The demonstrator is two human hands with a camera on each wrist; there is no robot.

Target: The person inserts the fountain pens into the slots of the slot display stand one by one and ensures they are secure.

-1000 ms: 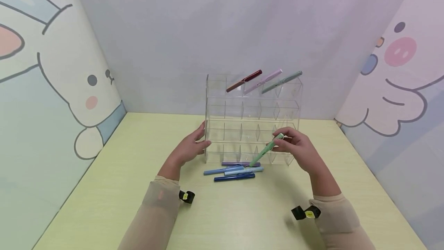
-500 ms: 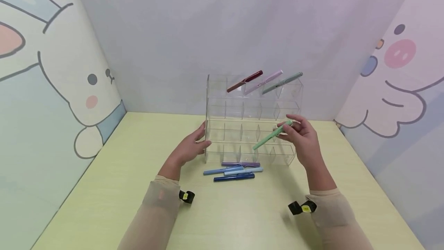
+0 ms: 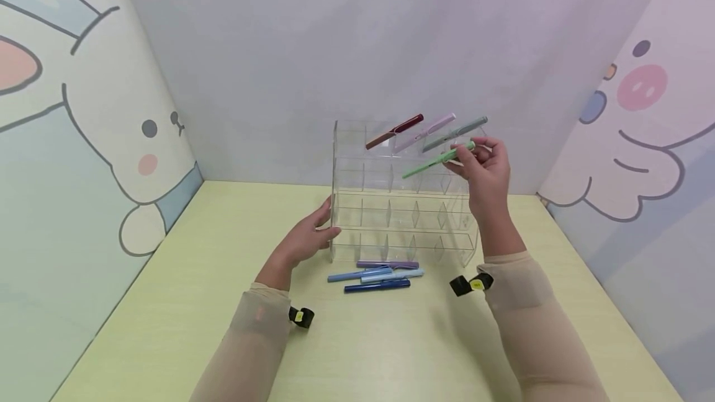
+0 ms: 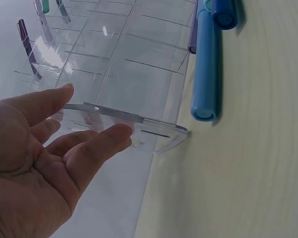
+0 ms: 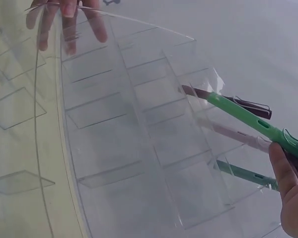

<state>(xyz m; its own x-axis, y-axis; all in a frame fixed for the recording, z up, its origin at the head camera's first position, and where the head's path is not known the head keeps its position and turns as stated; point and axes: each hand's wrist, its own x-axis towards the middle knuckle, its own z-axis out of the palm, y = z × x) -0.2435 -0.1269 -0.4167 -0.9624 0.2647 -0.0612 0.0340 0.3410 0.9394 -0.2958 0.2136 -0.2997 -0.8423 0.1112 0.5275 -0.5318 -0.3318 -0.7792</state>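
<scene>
A clear acrylic tiered pen rack (image 3: 374, 219) with divided compartments stands upright on the table. My left hand (image 3: 304, 241) holds its left side panel, with the thumb at the front edge; that hand also shows in the left wrist view. My right hand (image 3: 487, 169) pinches a light green pen (image 3: 430, 165) near its clip end, tilted in front of the upper tiers. Across the top tier lean a dark red pen (image 3: 394, 131), a pale lilac pen (image 3: 426, 132) and a grey-green pen (image 3: 455, 133). The right wrist view shows the green pen (image 5: 246, 116) crossing in front of the dark red one.
On the table (image 3: 357, 352) before the rack lie a purple pen (image 3: 385, 264), a medium blue pen (image 3: 357, 274), a light blue pen (image 3: 393, 275) and a dark blue pen (image 3: 377, 286). A grey wall (image 3: 257, 79) rises behind, with cartoon-printed panels at both sides.
My right hand has lifted the green pen from just above the loose pens to the rack's upper tiers, turning it flatter. My left hand stays at the rack's side.
</scene>
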